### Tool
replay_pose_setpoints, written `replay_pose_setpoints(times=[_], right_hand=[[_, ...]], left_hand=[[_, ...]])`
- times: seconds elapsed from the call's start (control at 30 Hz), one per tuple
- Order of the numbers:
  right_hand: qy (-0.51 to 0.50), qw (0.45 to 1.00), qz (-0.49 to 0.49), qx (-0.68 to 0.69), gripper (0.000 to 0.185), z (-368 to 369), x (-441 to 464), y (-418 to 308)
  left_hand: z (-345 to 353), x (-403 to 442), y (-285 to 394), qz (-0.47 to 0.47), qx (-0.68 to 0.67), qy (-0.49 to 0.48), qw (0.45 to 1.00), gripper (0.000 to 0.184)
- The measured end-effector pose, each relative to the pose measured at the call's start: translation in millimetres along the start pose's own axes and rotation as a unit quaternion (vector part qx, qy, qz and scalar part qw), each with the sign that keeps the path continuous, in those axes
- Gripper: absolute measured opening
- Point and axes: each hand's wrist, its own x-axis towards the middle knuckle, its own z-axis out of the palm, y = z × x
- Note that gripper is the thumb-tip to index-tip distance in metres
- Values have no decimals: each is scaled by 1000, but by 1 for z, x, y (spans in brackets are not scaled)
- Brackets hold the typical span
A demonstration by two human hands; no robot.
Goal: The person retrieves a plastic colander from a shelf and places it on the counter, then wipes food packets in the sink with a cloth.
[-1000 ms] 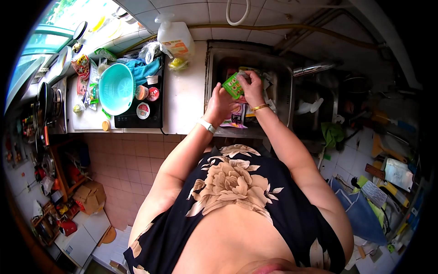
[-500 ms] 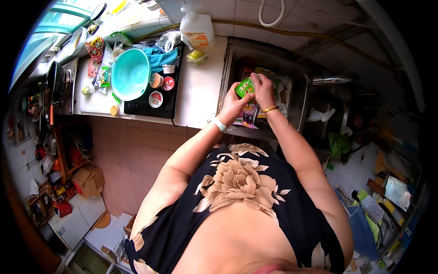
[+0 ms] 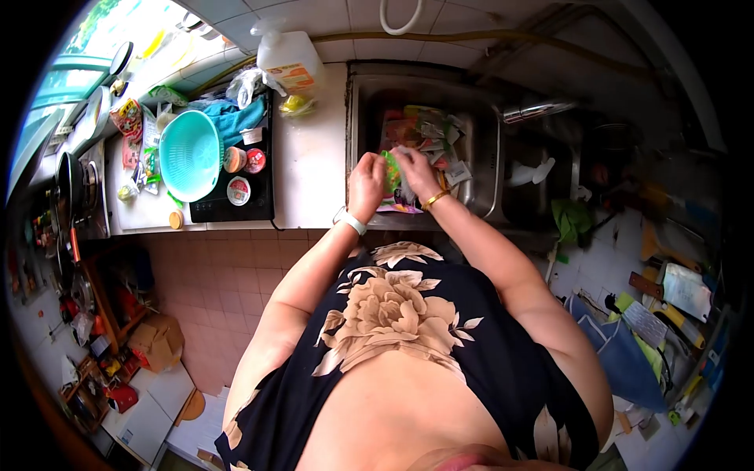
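Note:
Over the near left part of the metal sink (image 3: pixel 484 188), my two hands hold a small green food packet (image 3: pixel 390 168) between them. My left hand (image 3: pixel 367 187) grips its left side with curled fingers. At its top right edge, my right hand (image 3: pixel 417 174) is closed, with a blurred, pale, clear-looking part of the wrapper below the fingers. A pink and purple packet (image 3: pixel 402 206) lies under the hands. Behind them in the sink is a pile of torn wrappers and packets (image 3: pixel 430 129). The fingertips are partly hidden.
A turquoise basket (image 3: pixel 191 155) stands on the black cooktop (image 3: pixel 255 206), beside several small tubs (image 3: pixel 238 191). A white jug (image 3: pixel 289 63) is at the back of the counter (image 3: pixel 310 173). The faucet (image 3: pixel 540 110) reaches over the sink's right side.
The view has shifted, so the counter and sink appear further left. The green packet has turned and shows less of its printed face, and my hands have drawn slightly apart around it.

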Motion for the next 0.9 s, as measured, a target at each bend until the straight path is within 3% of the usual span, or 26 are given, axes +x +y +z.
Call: replay_pose_setpoints(times=[0.07,0.2,0.27,0.3,0.4,0.43,0.53,0.6,0.67,0.73,0.8,0.83,0.87,0.9], right_hand=[[-108,991,81,-14,38,-4,-17,0],[-95,961,171,195,32,-28,-27,-4],[-110,952,198,204,30,-50,-31,-4],[-123,933,246,231,29,-61,-33,1],[-119,902,306,282,28,-84,-40,5],[-94,910,290,282,28,-90,-42,16],[-44,927,257,269,24,-93,-43,31],[-3,971,170,169,17,-84,-40,24],[28,973,156,165,13,-80,-32,24],[79,985,112,102,15,-78,-28,25],[69,997,-9,-28,22,-70,-38,26],[65,996,-47,-49,22,-64,-46,27],[60,992,-85,-71,23,-60,-51,26],[63,993,-66,-79,22,-61,-52,28]], left_hand=[[5,2,-6,47,67,15,997,23],[15,-6,-9,51,111,-44,992,22],[22,-11,-15,107,76,-64,989,18],[22,-13,-12,45,86,-97,991,17],[30,-16,-28,38,-2,-179,983,19],[33,-17,-37,-65,-102,-253,960,22],[39,-21,-29,-51,-38,-307,949,25],[49,-23,-36,-21,-36,-302,953,24],[57,-24,-39,-79,-156,-263,949,24],[63,-19,-51,-76,-146,-228,960,24],[68,-18,-51,-93,-182,-129,970,24],[68,-17,-51,-81,-108,-119,984,24],[73,-13,-65,-8,-45,-70,996,26],[73,-13,-64,16,6,-68,997,27]])
